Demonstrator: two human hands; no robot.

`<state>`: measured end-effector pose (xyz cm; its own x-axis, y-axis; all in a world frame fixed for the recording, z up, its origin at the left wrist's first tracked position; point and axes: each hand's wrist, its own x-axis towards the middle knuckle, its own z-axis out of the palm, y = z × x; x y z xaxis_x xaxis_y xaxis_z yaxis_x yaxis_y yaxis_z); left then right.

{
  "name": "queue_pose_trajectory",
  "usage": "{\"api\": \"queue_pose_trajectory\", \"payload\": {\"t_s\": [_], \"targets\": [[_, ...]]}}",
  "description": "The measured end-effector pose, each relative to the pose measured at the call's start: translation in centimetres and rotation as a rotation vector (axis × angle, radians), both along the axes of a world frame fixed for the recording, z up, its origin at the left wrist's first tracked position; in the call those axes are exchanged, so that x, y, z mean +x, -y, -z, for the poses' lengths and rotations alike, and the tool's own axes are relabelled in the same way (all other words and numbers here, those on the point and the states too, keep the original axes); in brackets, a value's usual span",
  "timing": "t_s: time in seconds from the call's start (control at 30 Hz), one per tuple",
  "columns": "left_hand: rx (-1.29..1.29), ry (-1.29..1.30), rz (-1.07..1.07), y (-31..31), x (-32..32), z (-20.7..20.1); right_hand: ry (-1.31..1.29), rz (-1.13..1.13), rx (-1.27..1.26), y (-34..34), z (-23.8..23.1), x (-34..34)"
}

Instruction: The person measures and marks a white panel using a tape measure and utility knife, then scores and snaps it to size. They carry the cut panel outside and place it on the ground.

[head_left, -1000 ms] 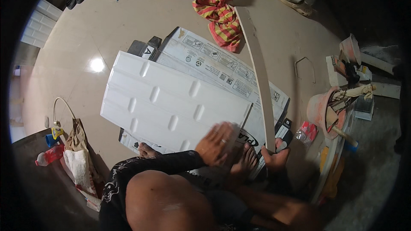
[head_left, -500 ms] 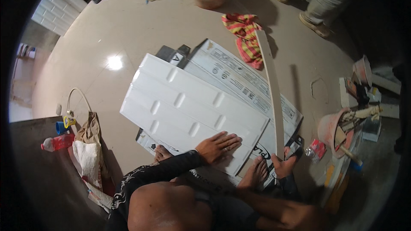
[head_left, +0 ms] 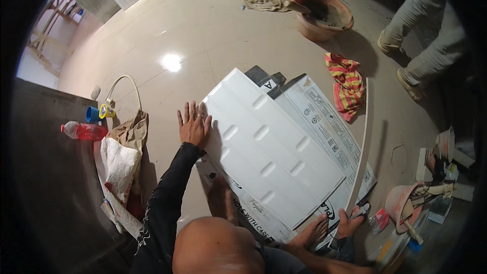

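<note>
A large white tile with embossed oblong marks lies at a slant on a flattened cardboard box. My left hand is open at the tile's left edge, fingers spread over its rim. My right hand, down by my foot, is closed round the near end of a long pale straight bar. That bar rises away from me along the right side of the cardboard, apart from the tile. Some of the right fingers are hidden.
A red-and-yellow striped cloth and a mortar basin lie beyond. Another person's legs stand at far right. A tool bucket is at right; at left are a red-liquid bottle and a bag.
My left hand has moved from the tile's near right part to its left edge. The view has shifted, so the scene sits lower and farther right. My right hand still grips the bar.
</note>
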<state>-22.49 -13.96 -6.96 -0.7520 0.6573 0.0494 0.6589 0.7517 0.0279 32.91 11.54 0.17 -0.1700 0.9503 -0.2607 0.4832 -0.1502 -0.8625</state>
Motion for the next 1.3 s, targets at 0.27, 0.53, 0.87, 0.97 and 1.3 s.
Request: {"api": "queue_pose_trajectory", "payload": {"t_s": [0.27,0.53,0.87,0.97,1.3], "targets": [[0.211,0.579,0.726,-6.1,19.6,0.5,0.071,-0.028,-0.064,0.6,-1.7,-3.0],[0.353,0.473,0.761,-6.0,15.5,0.7,0.135,-0.125,0.006,0.7,-1.8,-4.0],[0.014,0.157,-0.320,-4.0,-0.9,-0.5,0.240,-0.113,-0.009,0.6,-2.1,-3.1],[0.070,-0.032,-0.294,-5.0,1.5,-0.5,0.165,-0.082,0.003,0.7,-1.8,-2.5],[0.024,0.133,-0.034,-4.1,0.4,-1.2,0.073,-0.062,0.036,1.0,-1.3,-2.9]]}}
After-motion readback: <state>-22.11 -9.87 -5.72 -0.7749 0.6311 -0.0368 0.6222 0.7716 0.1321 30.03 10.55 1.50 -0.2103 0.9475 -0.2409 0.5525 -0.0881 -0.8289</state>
